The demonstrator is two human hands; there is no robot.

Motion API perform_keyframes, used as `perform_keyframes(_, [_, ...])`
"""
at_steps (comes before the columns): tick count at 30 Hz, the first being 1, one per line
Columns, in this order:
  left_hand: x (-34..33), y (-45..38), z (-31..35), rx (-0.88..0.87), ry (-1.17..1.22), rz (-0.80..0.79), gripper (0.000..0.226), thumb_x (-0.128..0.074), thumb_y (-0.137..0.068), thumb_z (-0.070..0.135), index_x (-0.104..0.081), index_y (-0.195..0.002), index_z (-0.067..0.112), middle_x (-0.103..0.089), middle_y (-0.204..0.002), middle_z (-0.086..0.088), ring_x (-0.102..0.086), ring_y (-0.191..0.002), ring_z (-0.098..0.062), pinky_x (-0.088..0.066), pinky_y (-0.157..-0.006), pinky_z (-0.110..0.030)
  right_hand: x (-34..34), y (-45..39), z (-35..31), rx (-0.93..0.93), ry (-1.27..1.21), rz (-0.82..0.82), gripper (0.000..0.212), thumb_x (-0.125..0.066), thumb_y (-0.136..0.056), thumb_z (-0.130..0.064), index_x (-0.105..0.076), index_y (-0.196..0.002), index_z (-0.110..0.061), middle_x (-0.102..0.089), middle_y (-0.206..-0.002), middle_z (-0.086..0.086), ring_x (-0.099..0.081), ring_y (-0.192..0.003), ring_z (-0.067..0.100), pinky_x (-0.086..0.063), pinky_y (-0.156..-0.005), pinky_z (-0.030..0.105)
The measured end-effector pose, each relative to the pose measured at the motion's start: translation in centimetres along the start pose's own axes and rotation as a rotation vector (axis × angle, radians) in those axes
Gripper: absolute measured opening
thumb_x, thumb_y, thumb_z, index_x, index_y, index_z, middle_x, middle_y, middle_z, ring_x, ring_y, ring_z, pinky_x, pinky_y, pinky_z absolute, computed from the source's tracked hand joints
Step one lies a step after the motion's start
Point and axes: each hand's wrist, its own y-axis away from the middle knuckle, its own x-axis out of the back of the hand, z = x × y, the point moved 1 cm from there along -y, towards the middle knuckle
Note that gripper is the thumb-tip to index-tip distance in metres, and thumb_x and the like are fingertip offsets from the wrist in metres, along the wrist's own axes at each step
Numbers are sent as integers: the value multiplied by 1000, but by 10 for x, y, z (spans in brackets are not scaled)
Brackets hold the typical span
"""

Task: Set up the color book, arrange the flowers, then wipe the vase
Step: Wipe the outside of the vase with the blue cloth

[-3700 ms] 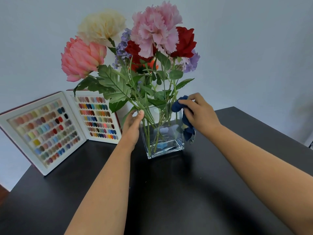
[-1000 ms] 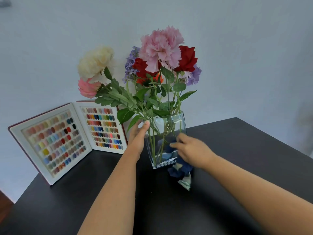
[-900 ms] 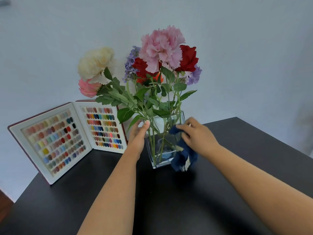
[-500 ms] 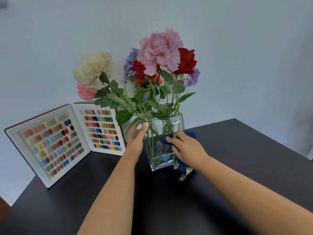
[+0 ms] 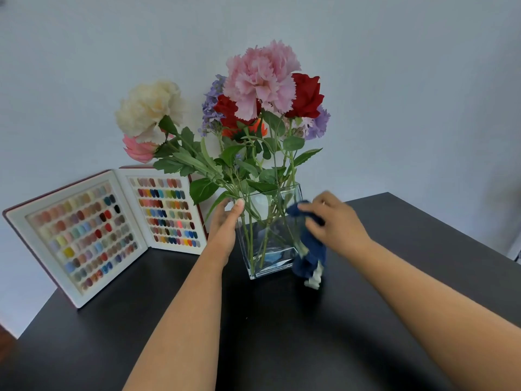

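Head view, showing one square glass vase (image 5: 267, 244) standing upright near the middle of one black table (image 5: 282, 334), holding one bunch of flowers (image 5: 253, 108): one large pink bloom, one cream, one smaller pink, two dark red, some orange and purple sprigs, stems crossing inside the glass. One dark blue cloth (image 5: 308, 249) pressing against the vase's right wall, trailing down to the tabletop. One color book (image 5: 112, 230) standing open on the table to the left, behind the vase, two swatch pages facing forward.

Compared with half a second ago: right hand (image 5: 335, 224) sitting higher, near the vase's upper right corner rather than low across its front; cloth hanging longer beneath it.

Right hand curled closed around the cloth's upper end, touching the vase's right side. Left hand (image 5: 225, 221) lying against the vase's left wall, fingers partly bent, thumb at the rim, bracing the glass.
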Motion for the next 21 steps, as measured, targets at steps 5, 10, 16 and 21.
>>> perform_keyframes(5, [2,0,-2,19,12,1,77,-63,-65,74,-43,-130,40,-50,-125,14,-47,-111,-2,-31,-92,-27,-4,-30,-7,-71,-38,101,29,-67,-80,-4,-71,-108,-12,-60,-95,10,-58,-68,27,-47,-60,32])
perform_keyframes(10, [4,-1,-3,12,-1,1,76,-61,-66,73,-42,-132,41,-48,-125,15,-45,-111,-2,-31,-91,-27,-30,3,-9,27,11,-24,31,-69,-78,3,-70,-108,-6,-61,-91,15,-58,-61,32,-48,-50,34])
perform_keyframes(16, [2,0,-2,-6,-2,0,77,-61,-61,79,-43,-126,41,-51,-119,17,-48,-104,5,-35,-83,-20,-39,43,-4,197,166,-206,32,-76,-69,0,-74,-100,-10,-61,-81,11,-59,-59,28,-48,-42,31])
perform_keyframes(21, [2,3,0,-44,-30,2,70,-60,-66,74,-43,-124,40,-49,-109,30,-46,-93,21,-35,-76,-11,-48,57,-2,218,327,-469,31,-62,-85,-16,-68,-115,-22,-57,-99,6,-57,-82,26,-48,-65,36])
